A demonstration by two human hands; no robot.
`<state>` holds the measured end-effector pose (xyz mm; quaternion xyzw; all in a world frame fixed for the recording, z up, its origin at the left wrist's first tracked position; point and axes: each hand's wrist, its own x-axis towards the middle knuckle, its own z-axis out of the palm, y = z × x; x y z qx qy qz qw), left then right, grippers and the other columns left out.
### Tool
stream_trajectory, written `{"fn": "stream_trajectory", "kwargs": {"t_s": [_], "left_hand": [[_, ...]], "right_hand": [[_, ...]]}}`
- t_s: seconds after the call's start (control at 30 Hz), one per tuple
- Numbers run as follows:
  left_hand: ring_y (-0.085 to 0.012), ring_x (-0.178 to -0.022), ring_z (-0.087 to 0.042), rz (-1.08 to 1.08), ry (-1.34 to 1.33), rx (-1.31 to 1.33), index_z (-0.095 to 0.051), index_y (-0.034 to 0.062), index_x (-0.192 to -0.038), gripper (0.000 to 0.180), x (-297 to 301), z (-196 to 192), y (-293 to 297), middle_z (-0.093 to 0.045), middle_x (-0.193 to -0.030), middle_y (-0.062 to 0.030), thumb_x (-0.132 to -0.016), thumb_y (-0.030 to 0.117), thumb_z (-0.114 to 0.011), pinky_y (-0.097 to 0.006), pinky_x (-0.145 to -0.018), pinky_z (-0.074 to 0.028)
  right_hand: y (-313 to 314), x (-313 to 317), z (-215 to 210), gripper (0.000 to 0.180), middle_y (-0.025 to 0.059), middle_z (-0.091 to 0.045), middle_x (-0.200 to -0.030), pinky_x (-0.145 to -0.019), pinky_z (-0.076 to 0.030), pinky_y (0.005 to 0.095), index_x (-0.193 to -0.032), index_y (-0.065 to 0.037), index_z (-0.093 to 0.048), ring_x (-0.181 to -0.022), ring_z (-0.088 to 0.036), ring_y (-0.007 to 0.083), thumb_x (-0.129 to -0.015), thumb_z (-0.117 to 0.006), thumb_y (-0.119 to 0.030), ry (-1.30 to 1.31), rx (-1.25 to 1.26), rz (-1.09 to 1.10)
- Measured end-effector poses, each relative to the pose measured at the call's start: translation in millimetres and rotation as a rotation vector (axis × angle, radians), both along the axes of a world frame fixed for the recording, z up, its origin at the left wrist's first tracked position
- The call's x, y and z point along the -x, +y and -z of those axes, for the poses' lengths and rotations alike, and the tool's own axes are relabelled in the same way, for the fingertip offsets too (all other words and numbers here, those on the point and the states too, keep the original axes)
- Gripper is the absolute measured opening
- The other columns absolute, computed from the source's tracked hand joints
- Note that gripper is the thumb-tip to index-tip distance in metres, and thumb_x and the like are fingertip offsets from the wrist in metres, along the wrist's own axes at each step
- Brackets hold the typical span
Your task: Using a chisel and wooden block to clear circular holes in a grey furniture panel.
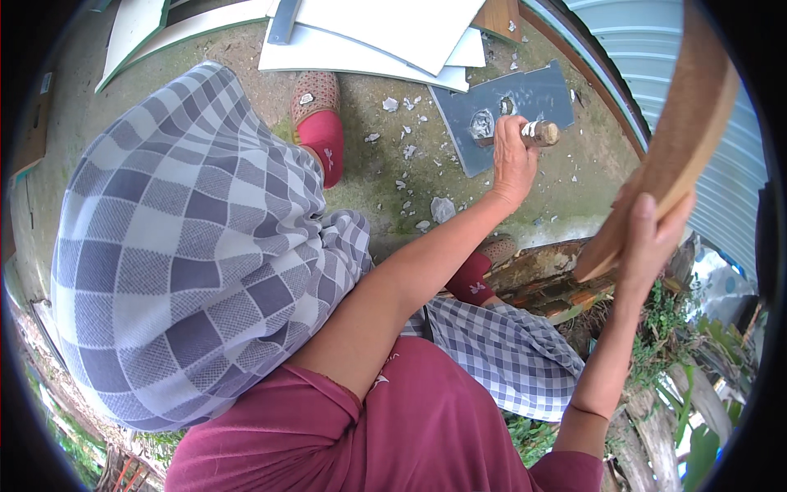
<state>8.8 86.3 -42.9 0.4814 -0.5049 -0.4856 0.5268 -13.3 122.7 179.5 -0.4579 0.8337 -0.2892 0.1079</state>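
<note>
My left hand (513, 157) is closed around the wooden handle of a tool (541, 132) with a pale wrap near its end. The tool's far end rests on a grey flat slab (537, 92) lying on the ground, beside a broken round spot (482, 124) in it. My right hand (652, 239) is raised at the right and grips the lower end of a long curved wooden piece (697, 115) that reaches up past the frame's top.
White chips (406, 152) lie scattered on the mossy concrete. Several white boards (369, 41) are stacked at the top. My feet in red slippers (321, 123) and a checkered skirt (180, 246) fill the left. Corrugated metal wall (648, 49) and old logs (549, 275) stand at the right.
</note>
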Motion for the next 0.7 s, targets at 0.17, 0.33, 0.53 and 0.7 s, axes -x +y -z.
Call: {"fn": "stream_trajectory", "kwargs": {"t_s": [0.17,0.33,0.53,0.7], "left_hand": [[-0.0379,-0.095,-0.047,0.054,0.006,0.059,-0.04,0.0007,-0.103,0.044,5,8,8,-0.043,-0.095,-0.0192,-0.064,-0.015,-0.053,-0.044,-0.085,-0.039],[-0.0376,-0.097,-0.047,0.051,-0.012,0.029,-0.039,0.0026,-0.106,0.048,-2,5,4,-0.043,-0.098,-0.0183,-0.064,-0.013,-0.057,-0.043,-0.085,-0.039],[-0.0368,-0.094,-0.047,0.056,-0.036,0.078,-0.04,0.0021,-0.103,0.046,-2,6,5,-0.043,-0.095,-0.0178,-0.064,-0.014,-0.057,-0.043,-0.083,-0.039],[-0.0369,-0.092,-0.046,0.097,-0.018,0.055,-0.04,0.0021,-0.1,0.044,-8,7,11,-0.043,-0.094,-0.0172,-0.063,-0.014,-0.057,-0.043,-0.082,-0.039]], "right_hand": [[14,7,46,0.065,0.0166,-0.058,-0.103,-0.08,-0.046,0.0336,-0.13,-0.004,-0.038,-0.089,-0.058,0.0219,-0.078,-0.065,-0.031,-0.068,-0.374,0.023],[5,9,-11,0.066,0.013,-0.055,-0.103,-0.08,-0.045,0.0339,-0.129,0.0,-0.038,-0.092,-0.055,0.0205,-0.08,-0.06,-0.038,0.017,0.039,0.085],[35,-5,70,0.068,0.0234,-0.061,-0.103,-0.081,-0.047,0.039,-0.132,-0.006,-0.035,-0.094,-0.063,0.029,-0.077,-0.067,-0.03,-0.038,-0.4,0.041],[44,-3,46,0.062,0.0192,-0.06,-0.102,-0.079,-0.048,0.0358,-0.129,-0.004,-0.038,-0.091,-0.061,0.0253,-0.079,-0.065,-0.029,-0.175,-0.332,0.1]]}}
